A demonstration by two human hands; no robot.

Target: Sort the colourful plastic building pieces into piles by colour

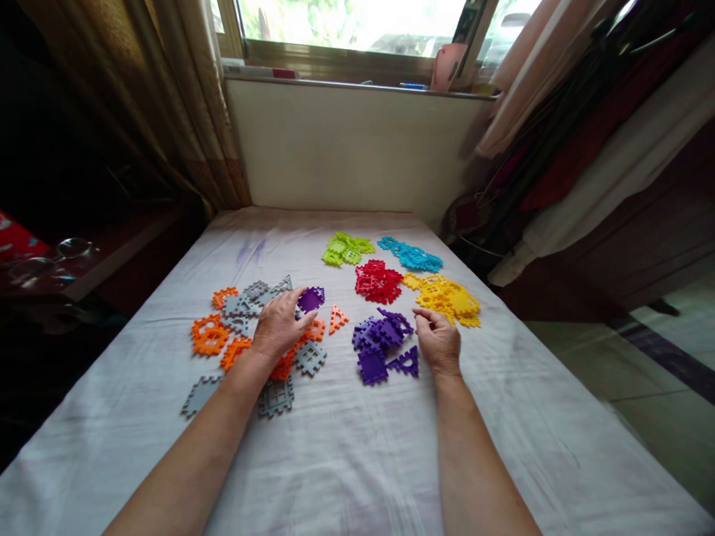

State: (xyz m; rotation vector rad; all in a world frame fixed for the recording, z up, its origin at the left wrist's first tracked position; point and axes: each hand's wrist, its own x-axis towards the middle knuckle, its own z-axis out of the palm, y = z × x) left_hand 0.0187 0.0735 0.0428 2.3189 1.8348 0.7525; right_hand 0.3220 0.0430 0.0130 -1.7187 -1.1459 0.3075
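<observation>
My left hand (282,324) is over the mixed grey (240,304) and orange pieces (210,335), fingers apart, its fingertips at a purple piece (311,299); whether they touch it is unclear. Beside it lies an orange triangle (338,318). My right hand (439,339), fingers curled together, is just right of the purple pile (383,339); anything between its fingertips is too small to make out. Beyond the purple pile are red pieces (378,281), with yellow pieces (447,298) to their right. Green (347,249) and blue pieces (412,254) lie farthest back.
The pieces lie on a white-sheeted surface (346,461) against a wall below a window. A pink cup (447,65) stands on the sill. Curtains (184,97) hang at left, clothes (603,164) at right. Glasses (74,248) rest on a dark side table.
</observation>
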